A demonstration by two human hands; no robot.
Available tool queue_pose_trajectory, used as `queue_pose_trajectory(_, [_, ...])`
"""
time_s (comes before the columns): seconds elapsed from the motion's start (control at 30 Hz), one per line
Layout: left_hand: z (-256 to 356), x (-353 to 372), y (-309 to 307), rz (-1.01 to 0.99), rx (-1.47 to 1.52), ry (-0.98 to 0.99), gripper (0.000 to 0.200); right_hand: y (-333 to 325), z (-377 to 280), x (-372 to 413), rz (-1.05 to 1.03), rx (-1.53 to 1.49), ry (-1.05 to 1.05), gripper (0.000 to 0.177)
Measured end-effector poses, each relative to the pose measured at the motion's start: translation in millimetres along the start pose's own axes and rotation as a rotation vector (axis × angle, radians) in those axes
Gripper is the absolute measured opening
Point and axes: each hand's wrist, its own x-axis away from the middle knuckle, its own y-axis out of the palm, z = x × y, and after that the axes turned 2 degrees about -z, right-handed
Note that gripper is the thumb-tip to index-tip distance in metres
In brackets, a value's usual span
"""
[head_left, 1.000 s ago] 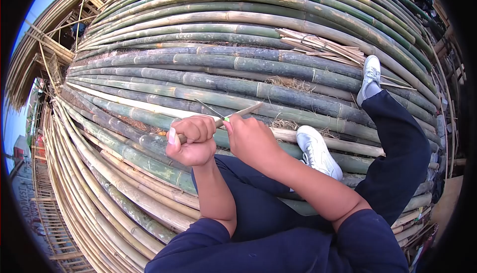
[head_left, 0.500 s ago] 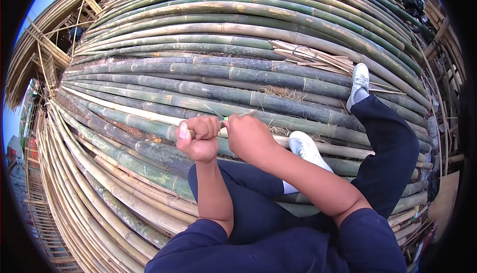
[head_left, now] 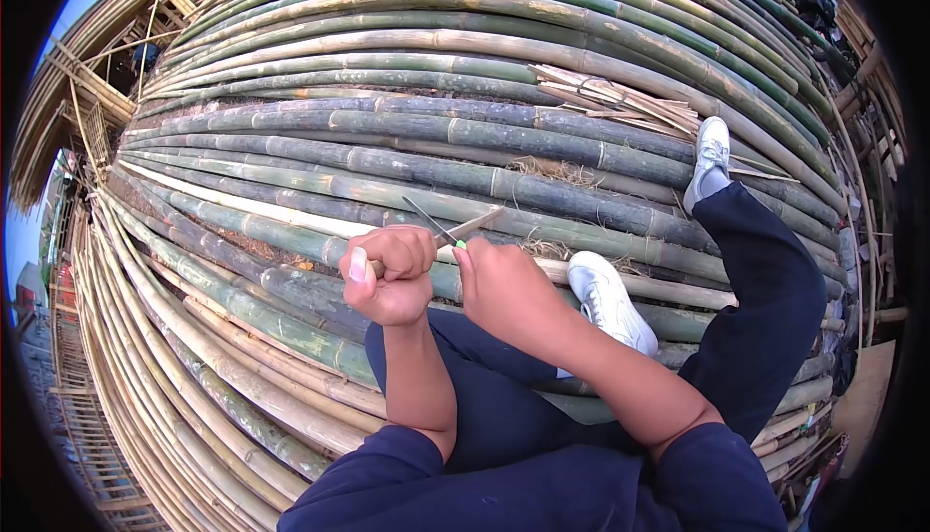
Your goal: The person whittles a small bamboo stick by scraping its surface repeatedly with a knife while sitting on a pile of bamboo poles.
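My left hand (head_left: 390, 275) is closed in a fist round a thin bamboo stick (head_left: 477, 224), whose far end points up and to the right. In my right hand (head_left: 515, 292) is a small knife (head_left: 424, 215); a bit of its green handle shows at the fingers. The dark, narrow blade slants up and left, crossing the stick just above the left fist. Most of the handle is hidden by the right fingers. Both hands are close together above the bamboo poles (head_left: 387, 157).
A bundle of split bamboo sticks (head_left: 620, 101) lies near my outstretched foot in a white shoe (head_left: 712, 156). Curly bamboo shavings (head_left: 554, 173) are scattered on the poles. Thinner pale poles (head_left: 165, 358) run along the left, and a bamboo rack (head_left: 77, 406) stands beyond them.
My right hand has moved a little right and down, away from my left fist. More of the knife blade and stick now shows between the hands.
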Motion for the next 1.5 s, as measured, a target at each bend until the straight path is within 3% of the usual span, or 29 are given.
queue_pose_trajectory(0.1, [1,2,3,-0.071,0.005,-0.005,0.047,30,40,-16,0.023,0.036,0.165,0.033])
queue_pose_trajectory(0.2, [0,4,10,-0.107,-0.038,-0.013,0.049,27,73,-23,0.020,0.018,0.114,0.034])
queue_pose_trajectory(0.37, [-2,2,15,-0.086,-0.039,0.001,0.049,-12,11,0,0.004,-0.146,0.044,0.034])
queue_pose_trajectory(0.5, [-3,2,18,-0.102,-0.038,0.008,0.048,55,87,-25,0.102,-0.029,0.158,0.035])
queue_pose_trajectory(0.6, [-4,3,18,-0.112,-0.047,0.018,0.048,44,103,-35,0.000,0.006,0.132,0.034])
queue_pose_trajectory(0.73, [-2,0,10,-0.010,-0.039,0.027,0.047,16,20,-8,0.094,-0.095,0.065,0.030])
queue_pose_trajectory(0.9, [2,-1,-2,0.053,-0.039,0.036,0.050,67,84,-40,0.140,-0.049,0.192,0.033])
queue_pose_trajectory(0.97, [2,1,-2,0.017,-0.052,0.015,0.051,69,106,-53,0.003,0.003,0.228,0.036])
queue_pose_trajectory(1.1, [2,-3,-2,0.003,-0.047,0.023,0.052,14,18,-24,-0.036,-0.009,0.129,0.037])
queue_pose_trajectory(1.2, [4,-7,-8,-0.046,-0.032,0.022,0.051,30,14,-19,0.006,-0.070,0.137,0.037])
queue_pose_trajectory(1.33, [8,-6,-17,0.003,-0.022,0.041,0.051,87,115,-46,0.143,-0.013,0.261,0.034])
queue_pose_trajectory(1.4, [7,-9,-19,-0.011,-0.013,0.044,0.050,87,136,-55,-0.026,0.094,0.317,0.035])
queue_pose_trajectory(1.5, [7,-8,-15,0.018,-0.029,0.033,0.050,42,66,-41,0.018,-0.003,0.200,0.036])
